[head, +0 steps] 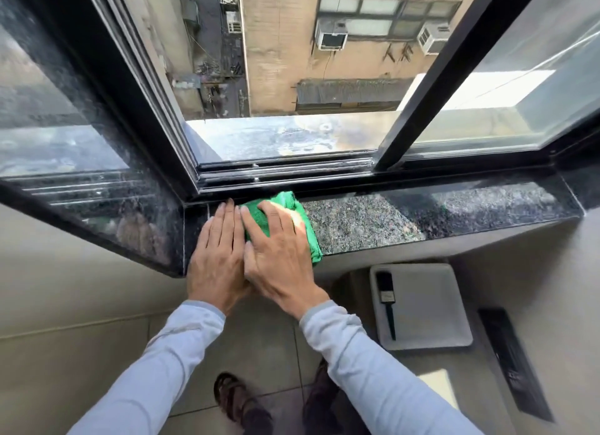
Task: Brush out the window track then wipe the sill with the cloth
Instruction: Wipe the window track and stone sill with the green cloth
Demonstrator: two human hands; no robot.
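Observation:
A green cloth [293, 207] lies folded on the dark speckled granite sill [406, 217], at its left end near the corner. My right hand [279, 256] presses flat on top of the cloth with the fingers spread. Beside it, my left hand [217, 256] rests flat on the bare sill, its edge touching the cloth and the right hand. Just beyond the cloth runs the black window track [285, 171], and the sash above it stands open. A small black-handled brush [388, 299] lies in a white tray [431, 304] below the sill to the right.
The sliding pane's black frame [431, 87] crosses the track on the right. A second sill section [97, 213] angles away to the left. A dark floor vent [513, 363] lies right of the tray. My sandalled foot [232, 399] stands on the tiled floor.

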